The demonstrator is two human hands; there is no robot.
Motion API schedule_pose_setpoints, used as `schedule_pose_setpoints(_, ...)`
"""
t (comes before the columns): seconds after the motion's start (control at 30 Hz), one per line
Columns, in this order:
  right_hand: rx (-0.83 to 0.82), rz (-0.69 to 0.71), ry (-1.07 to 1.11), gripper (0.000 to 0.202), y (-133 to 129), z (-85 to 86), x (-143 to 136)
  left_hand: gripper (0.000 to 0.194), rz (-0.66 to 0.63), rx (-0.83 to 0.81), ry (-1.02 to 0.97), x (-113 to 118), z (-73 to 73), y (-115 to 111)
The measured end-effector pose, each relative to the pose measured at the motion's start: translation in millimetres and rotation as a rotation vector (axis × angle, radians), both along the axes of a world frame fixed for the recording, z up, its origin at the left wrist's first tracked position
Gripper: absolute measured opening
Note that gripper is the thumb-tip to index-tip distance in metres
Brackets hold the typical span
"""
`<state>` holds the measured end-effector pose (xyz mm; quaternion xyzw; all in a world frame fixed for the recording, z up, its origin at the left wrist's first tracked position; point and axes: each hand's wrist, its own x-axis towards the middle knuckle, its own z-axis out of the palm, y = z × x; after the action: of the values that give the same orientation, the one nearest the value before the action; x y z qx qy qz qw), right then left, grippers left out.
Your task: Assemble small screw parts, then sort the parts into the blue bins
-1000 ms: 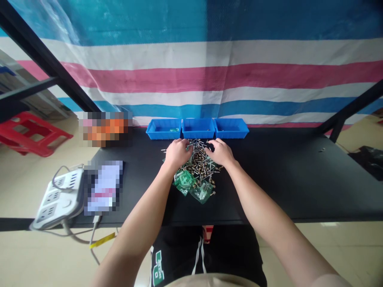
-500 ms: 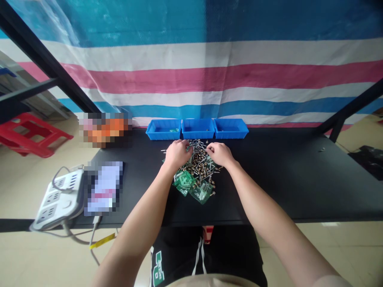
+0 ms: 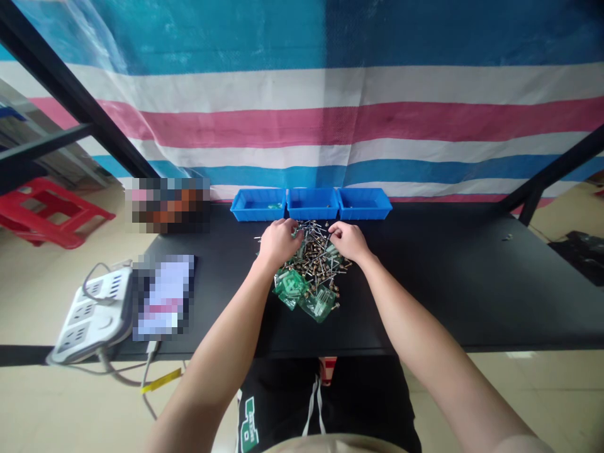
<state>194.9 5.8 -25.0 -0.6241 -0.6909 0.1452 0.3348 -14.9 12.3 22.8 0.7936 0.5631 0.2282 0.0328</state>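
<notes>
A heap of metal fasteners [image 3: 317,255] lies between the left grip [image 3: 279,242] and the right grip [image 3: 350,241], mixed with small green packets. Two of these, a bright green packet [image 3: 289,284] and a clearer packet [image 3: 321,303], lie on the heap's near side, closer to the body than either grip. The left grip has its fingers curled at the heap's left edge, a bit of green by the fingertips; whether it holds that, I cannot tell. The right grip has thumb and fingers drawn together by the opposite edge; any piece inside is too small to make out.

Just beyond both grips stand the left bin [image 3: 258,214], middle bin [image 3: 313,213] and right bin [image 3: 365,213]. Each shows only a little inside, so the work seems barely begun: most pieces lie in the heap on the table [image 3: 448,283].
</notes>
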Motion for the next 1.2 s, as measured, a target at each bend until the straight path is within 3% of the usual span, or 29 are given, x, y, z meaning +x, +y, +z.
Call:
schedule_pose_setpoints(0.2, 0.214, -0.047, 0.23, 0.02, 0, 2.8, -3, 0.023, -0.052, -0.006, -0.049, -1, -1.1, 2)
schedule_pose_setpoints(0.37, 0.308, 0.014, 0.411, 0.03, -3, 6.1, -9, 0.032, -0.291, 0.08, -0.122, 2, -1.1, -2)
schedule_pose_setpoints(0.5, 0.258, 0.164, 0.537, 0.039, -7, 4.9, -17, 0.039, -0.417, 0.13, -0.107, 6, -4.8, -5)
schedule_pose_setpoints(0.67, 0.078, 0.269, 0.71, 0.051, -12, 10.2, -28, 0.028, -0.52, 0.17, -0.09, 6, -8.2, -4)
schedule_pose_setpoints(0.9, 0.002, 0.229, 0.853, 0.053, -15, 19.4, -32, 0.027, -0.532, 0.249, -0.114, 6, -5.5, -4)
schedule_pose_setpoints(1.2, 0.065, 0.219, 0.697, 0.038, -12, 11.2, -22, 0.024, -0.445, 0.254, -0.144, 5, -5.1, -2)
